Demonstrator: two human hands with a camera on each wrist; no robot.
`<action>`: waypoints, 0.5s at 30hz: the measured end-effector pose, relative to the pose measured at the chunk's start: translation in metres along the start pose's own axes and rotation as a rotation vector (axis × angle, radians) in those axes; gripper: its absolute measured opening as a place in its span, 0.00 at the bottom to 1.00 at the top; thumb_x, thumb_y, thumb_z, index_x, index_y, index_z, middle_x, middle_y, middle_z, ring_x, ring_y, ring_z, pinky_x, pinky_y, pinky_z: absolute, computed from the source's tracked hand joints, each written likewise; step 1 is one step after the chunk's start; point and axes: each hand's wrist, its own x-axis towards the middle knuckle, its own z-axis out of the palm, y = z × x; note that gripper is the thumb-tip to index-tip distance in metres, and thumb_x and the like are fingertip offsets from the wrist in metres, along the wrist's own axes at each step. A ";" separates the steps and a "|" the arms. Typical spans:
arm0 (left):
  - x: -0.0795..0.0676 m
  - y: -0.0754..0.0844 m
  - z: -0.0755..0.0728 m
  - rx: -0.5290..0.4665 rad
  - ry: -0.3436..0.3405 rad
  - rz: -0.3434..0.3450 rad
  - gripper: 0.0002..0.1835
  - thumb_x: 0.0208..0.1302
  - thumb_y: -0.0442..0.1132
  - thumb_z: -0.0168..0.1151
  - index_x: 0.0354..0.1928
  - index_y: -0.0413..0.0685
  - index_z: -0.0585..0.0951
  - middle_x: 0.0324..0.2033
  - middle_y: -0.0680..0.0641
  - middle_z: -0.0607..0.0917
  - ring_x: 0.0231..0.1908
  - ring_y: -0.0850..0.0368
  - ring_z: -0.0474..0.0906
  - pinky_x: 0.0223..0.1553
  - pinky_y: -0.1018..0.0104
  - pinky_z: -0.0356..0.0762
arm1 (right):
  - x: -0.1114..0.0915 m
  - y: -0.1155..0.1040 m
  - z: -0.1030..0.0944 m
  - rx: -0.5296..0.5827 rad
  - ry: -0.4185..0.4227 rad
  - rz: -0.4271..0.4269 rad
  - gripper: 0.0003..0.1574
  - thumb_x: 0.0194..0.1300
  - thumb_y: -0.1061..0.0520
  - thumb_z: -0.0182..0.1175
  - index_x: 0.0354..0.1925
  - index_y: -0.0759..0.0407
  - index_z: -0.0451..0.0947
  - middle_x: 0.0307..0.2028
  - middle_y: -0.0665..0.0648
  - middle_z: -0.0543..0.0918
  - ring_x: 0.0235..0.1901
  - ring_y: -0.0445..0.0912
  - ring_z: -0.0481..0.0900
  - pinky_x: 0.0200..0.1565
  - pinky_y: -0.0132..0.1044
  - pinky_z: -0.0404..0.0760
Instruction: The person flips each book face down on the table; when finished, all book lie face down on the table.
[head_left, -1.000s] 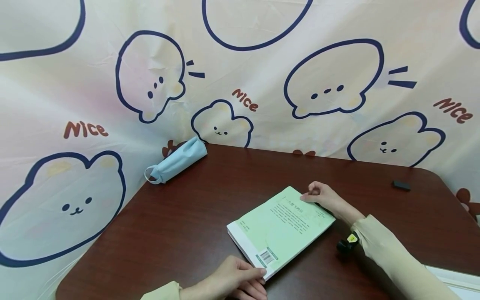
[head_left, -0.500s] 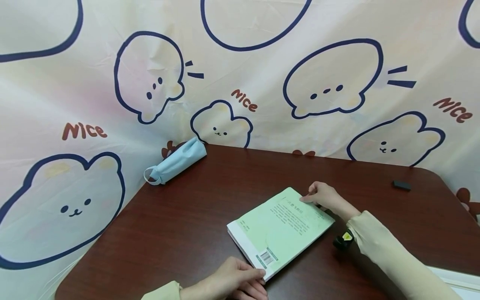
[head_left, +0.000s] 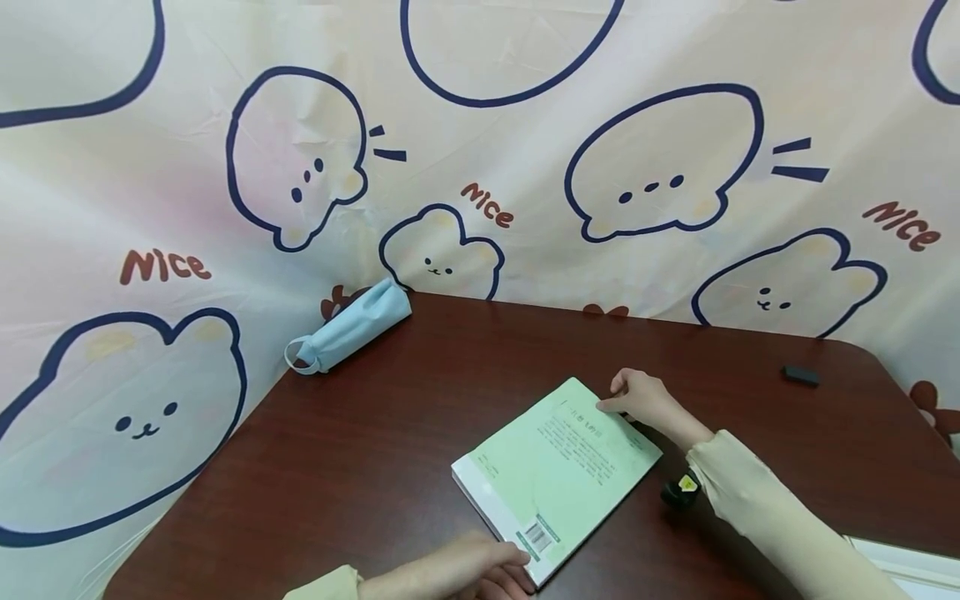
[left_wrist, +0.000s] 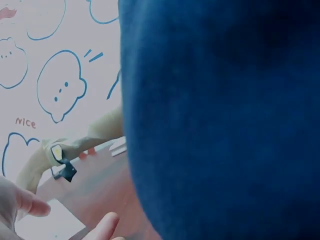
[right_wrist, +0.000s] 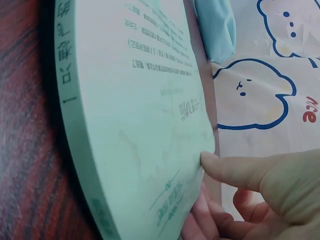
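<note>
A pale green book point(head_left: 555, 471) lies slanted over the brown table, its barcode towards me in the head view. My right hand point(head_left: 645, 404) pinches its far right edge, thumb on the cover and fingers underneath; the right wrist view shows this grip on the book point(right_wrist: 145, 115) close up. At the near corner is my left hand point(head_left: 465, 571), its thumb overlapping the cover in the head view. In the left wrist view its thumb point(left_wrist: 35, 206) and a finger point(left_wrist: 106, 226) are straight and spread apart, with the book's corner point(left_wrist: 65, 225) beyond them.
A light blue pouch with a loop point(head_left: 352, 329) lies at the table's far left edge. A small black block point(head_left: 800, 376) rests at the far right. A white object point(head_left: 907, 558) shows at the lower right. Patterned cloth point(head_left: 540, 150) hangs behind the table point(head_left: 337, 467).
The book's near end has shifted down in the head view, and its corner shows past my left thumb. Both hands have moved slightly downward in view; the right hand keeps its grip.
</note>
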 end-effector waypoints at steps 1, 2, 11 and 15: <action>0.000 0.000 0.000 0.009 -0.007 0.001 0.20 0.63 0.42 0.54 0.36 0.25 0.83 0.27 0.43 0.87 0.20 0.69 0.76 0.24 0.80 0.73 | 0.000 0.001 0.001 0.006 -0.001 -0.003 0.22 0.58 0.52 0.70 0.36 0.62 0.67 0.28 0.57 0.73 0.28 0.47 0.74 0.32 0.37 0.80; 0.001 0.000 0.001 0.013 -0.016 0.004 0.20 0.63 0.41 0.53 0.36 0.25 0.82 0.27 0.43 0.87 0.21 0.69 0.76 0.25 0.80 0.73 | 0.001 0.001 0.001 0.012 -0.001 -0.003 0.22 0.58 0.52 0.70 0.36 0.62 0.67 0.28 0.57 0.73 0.29 0.47 0.75 0.32 0.37 0.81; 0.004 0.004 -0.001 0.026 -0.084 -0.073 0.25 0.62 0.44 0.53 0.38 0.20 0.81 0.12 0.59 0.76 0.14 0.74 0.71 0.19 0.83 0.68 | 0.004 0.002 0.002 0.027 -0.012 0.008 0.22 0.58 0.53 0.70 0.37 0.62 0.67 0.29 0.58 0.74 0.29 0.48 0.76 0.32 0.38 0.83; 0.004 0.007 -0.003 0.015 -0.136 -0.136 0.27 0.62 0.44 0.52 0.42 0.18 0.79 0.10 0.61 0.75 0.12 0.74 0.69 0.18 0.83 0.66 | 0.004 0.002 0.002 0.025 -0.015 0.000 0.22 0.57 0.53 0.70 0.37 0.62 0.67 0.29 0.58 0.73 0.29 0.47 0.76 0.33 0.39 0.83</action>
